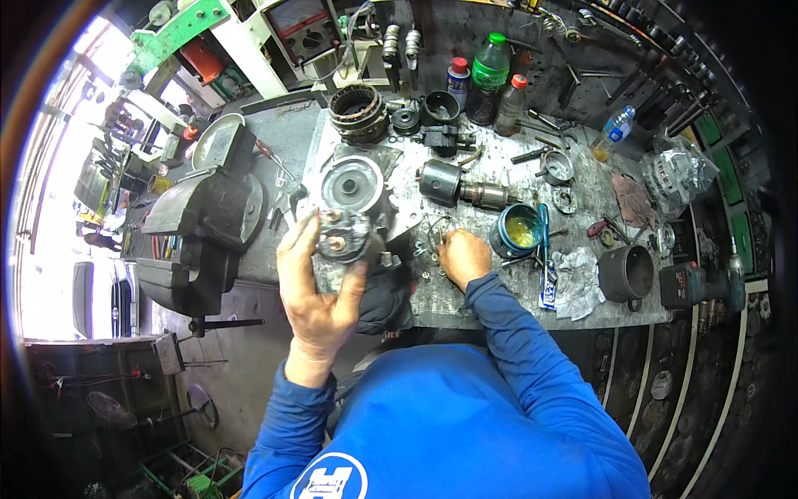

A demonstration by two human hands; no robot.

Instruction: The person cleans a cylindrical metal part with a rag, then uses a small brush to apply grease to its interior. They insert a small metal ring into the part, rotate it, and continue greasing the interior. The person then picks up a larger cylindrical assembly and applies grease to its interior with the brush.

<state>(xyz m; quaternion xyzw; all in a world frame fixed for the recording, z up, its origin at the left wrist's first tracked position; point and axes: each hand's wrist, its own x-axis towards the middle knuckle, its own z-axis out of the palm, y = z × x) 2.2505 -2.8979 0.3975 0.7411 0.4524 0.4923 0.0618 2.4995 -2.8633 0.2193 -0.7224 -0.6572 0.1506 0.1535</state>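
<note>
My left hand [320, 291] is raised over the near edge of the bench, its fingers and thumb wrapped round a starter solenoid [344, 236]. The solenoid's black end cap with copper-coloured terminal studs faces up. Down at the bench top, my right hand [465, 258] has its fingers pressed together beside several small nuts and washers [422, 249]. Whatever is between those fingertips is too small to make out. Just right of that hand stands a blue tub of yellowish grease [522, 229]. Beyond the solenoid lies a round metal pulley-like part [352, 185].
A big bench vise [195, 224] stands at the left. Farther back are a stator ring [358, 114], a motor housing [440, 183], an armature [485, 196] and several bottles [488, 79]. A white rag [579, 284], a dark metal cup [627, 274] and a power tool [683, 285] lie right.
</note>
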